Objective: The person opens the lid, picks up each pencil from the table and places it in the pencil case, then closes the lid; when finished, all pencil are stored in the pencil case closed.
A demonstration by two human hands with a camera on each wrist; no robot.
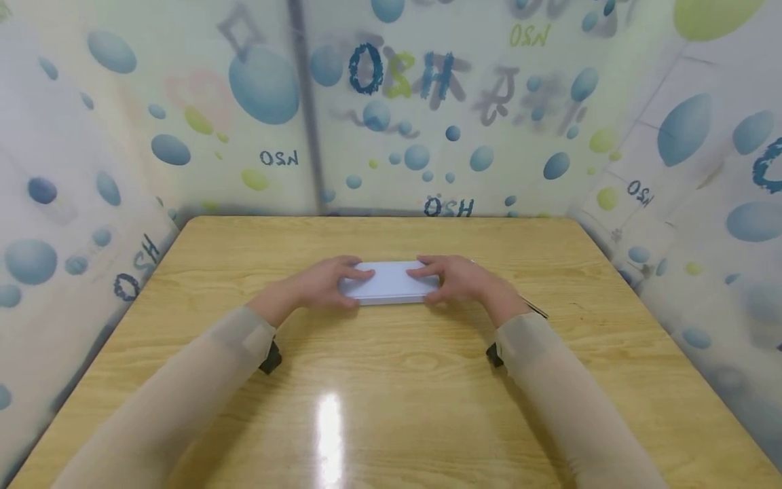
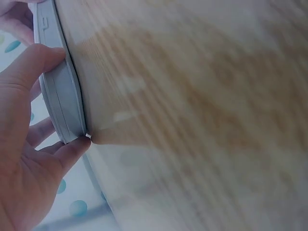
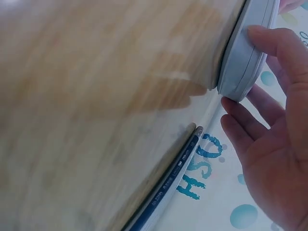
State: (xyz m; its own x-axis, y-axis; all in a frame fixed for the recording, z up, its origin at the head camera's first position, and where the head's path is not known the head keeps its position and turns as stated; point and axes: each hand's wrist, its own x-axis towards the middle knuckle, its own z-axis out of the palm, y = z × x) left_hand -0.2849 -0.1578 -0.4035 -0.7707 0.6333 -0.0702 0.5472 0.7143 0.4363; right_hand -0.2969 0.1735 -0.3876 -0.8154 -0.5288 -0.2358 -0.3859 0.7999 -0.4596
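A pale, flat pencil case (image 1: 391, 282) with rounded ends lies level on the table, its long side facing me. My left hand (image 1: 324, 282) grips its left end, thumb on the front side and fingers over the top and end. At the opposite end my right hand (image 1: 461, 280) holds it the same way. In the left wrist view, a small catch shows on the grey side of the case (image 2: 60, 91), near the left thumb. The right wrist view has the right thumb pressed on the case's side (image 3: 245, 53).
A dark blue pencil (image 3: 166, 185) lies on the table to the right of the case, partly behind the right wrist in the head view. The wooden table (image 1: 391, 380) meets patterned walls (image 1: 391, 136) at the back and sides.
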